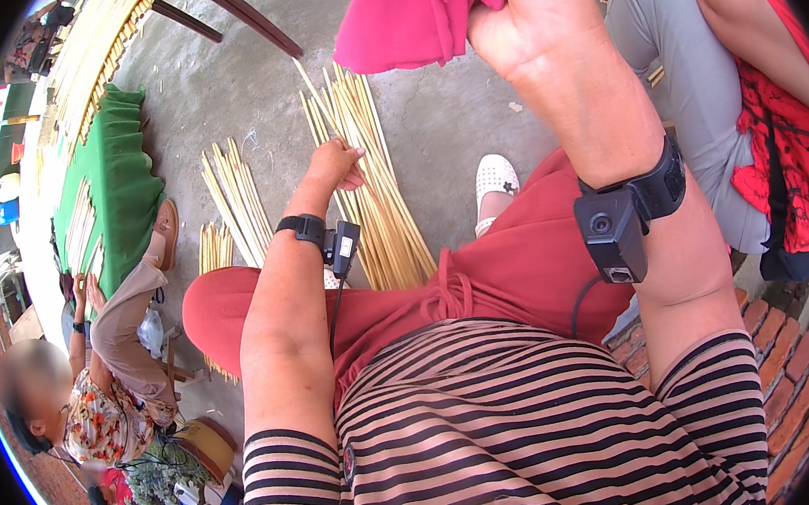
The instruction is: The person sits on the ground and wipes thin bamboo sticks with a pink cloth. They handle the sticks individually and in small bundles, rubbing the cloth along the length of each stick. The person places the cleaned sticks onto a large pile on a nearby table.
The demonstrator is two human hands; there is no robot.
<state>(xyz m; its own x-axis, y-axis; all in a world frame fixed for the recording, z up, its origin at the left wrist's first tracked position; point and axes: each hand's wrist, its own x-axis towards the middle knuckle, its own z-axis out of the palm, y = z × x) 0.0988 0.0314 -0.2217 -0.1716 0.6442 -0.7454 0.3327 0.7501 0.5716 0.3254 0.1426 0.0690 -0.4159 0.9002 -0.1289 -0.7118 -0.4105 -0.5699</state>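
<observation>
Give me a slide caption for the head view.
Left hand grips a bamboo strip above floor bundles; right hand holds pink cloth.

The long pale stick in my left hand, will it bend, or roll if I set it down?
The stick looks thin and long, so probably light and a bit springy. The left hand grips its lower end only, so the far tip may sag. Set on the sloping stick bundle, it might roll.

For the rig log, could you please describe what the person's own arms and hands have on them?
Both forearms are bare below short striped sleeves. Each wrist carries a black strap with a small black camera: left camera with a thin black cable, right camera larger and boxy. No gloves on the left hand or right hand.
</observation>
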